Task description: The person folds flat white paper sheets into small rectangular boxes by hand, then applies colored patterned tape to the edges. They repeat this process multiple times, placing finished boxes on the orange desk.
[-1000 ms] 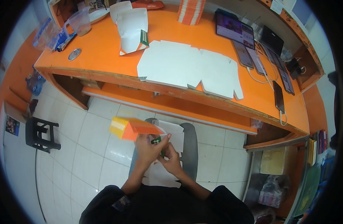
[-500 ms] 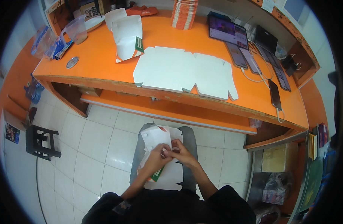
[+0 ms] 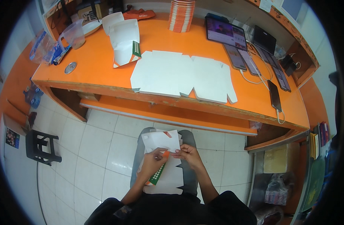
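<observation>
Over my lap is a partly folded cardboard box [image 3: 159,140], white inside with a green and orange patterned side. My left hand [image 3: 152,161] pinches it at the corner where an orange flap shows. My right hand [image 3: 190,155] grips the edge of its white panel, thumb and fingers together. Beneath it, a flat white box blank [image 3: 168,180] lies across my thighs. On the counter, a stack of flat white blanks [image 3: 183,75] rests along the front edge. Left of that stack stands a box with its lid up [image 3: 123,42].
The orange counter [image 3: 93,67] spans the far side. It carries a tall orange-and-white stack [image 3: 181,15], a tablet [image 3: 225,34], several phones with cables, a plastic jug [image 3: 74,34] and a round metal lid [image 3: 71,67]. A black stool [image 3: 42,147] stands left; shelves [image 3: 277,161] flank my right.
My hands have moved slightly apart, the right one outward. The box's white panel has swung to the right, and more of the green patterned side and orange flap shows.
</observation>
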{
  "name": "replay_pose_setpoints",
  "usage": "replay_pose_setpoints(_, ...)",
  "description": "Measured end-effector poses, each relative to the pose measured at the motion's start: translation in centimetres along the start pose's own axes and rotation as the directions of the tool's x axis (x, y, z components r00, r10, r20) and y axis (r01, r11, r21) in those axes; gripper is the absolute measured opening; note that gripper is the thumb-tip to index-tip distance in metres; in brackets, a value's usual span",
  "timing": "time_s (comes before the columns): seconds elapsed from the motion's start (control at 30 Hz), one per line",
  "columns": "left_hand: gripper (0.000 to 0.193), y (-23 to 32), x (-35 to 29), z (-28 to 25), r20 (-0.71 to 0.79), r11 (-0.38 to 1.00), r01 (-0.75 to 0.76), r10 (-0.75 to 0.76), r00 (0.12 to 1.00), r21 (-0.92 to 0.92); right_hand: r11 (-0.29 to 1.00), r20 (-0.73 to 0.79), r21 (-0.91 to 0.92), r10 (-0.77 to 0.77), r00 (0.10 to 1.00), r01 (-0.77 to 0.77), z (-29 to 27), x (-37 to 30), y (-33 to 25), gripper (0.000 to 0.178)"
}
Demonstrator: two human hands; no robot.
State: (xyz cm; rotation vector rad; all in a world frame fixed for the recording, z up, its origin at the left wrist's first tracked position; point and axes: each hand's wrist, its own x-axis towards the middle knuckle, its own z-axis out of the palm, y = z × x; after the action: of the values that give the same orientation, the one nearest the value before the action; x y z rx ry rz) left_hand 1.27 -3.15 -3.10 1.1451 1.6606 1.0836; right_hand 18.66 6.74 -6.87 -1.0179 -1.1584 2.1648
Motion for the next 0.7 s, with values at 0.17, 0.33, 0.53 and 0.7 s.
replay_pose_setpoints(0.17, 0.025, -1.0, 0.2, 0.8, -0.122, 0.957, 0.049, -0.087, 0.989, -0.285, 0.963, 0.034, -0.167, -0.211, 0.977, 0.213, 0.8, 0.3, 0.6, 0.009)
replay_pose_setpoints(0.33, 0.023, -0.7, 0.5, 1.6, -0.181, 0.886, 0.010, -0.106, 0.978, -0.464, 0.909, -0.007, -0.286, -0.317, 0.949, 0.301, 2.9, 0.0, 0.7, 0.010)
replay_pose_setpoints(0.53, 0.033, -0.5, 0.5, 1.7, -0.133, 0.791, 0.018, -0.125, 0.983, -0.611, 0.959, -0.061, -0.125, -0.262, 0.963, 0.253, 3.4, -0.2, -0.3, 0.013)
replay_pose_setpoints(0.7, 0.030, -0.4, 0.4, 2.1, -0.174, 0.847, -0.033, -0.071, 0.982, -0.530, 0.952, -0.017, -0.097, -0.293, 0.956, 0.290, 3.3, -0.4, -0.6, 0.014)
